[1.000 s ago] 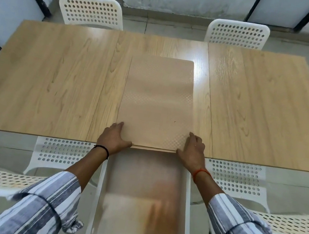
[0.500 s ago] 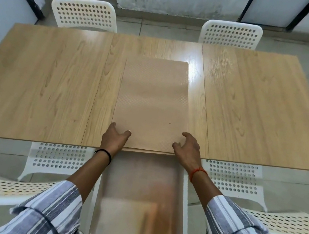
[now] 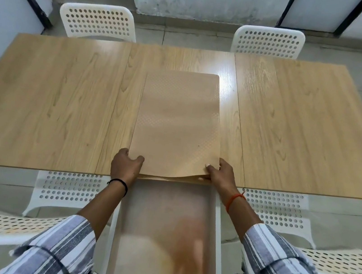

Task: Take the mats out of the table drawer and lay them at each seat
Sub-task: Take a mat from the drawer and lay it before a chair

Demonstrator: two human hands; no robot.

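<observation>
I have the mats (image 3: 178, 122) stacked on the table (image 3: 57, 103); my left hand (image 3: 126, 165) and right hand (image 3: 221, 175) pinch the top mat's near corners. Next I judge it needs peeling off toward a seat.

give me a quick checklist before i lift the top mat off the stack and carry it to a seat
1. Left hand grips the near left corner of the top mat: ok.
2. Right hand grips the near right corner: ok.
3. Top mat peeled from the mats beneath: ok at the near edge, which is curled up; the far end cannot tell.
4. Only one mat in the grip: cannot tell.
5. Tabletop free at the seats: ok, bare wood in front of the two far chairs.
6. Drawer emptied: ok, nothing shows in it.
</observation>
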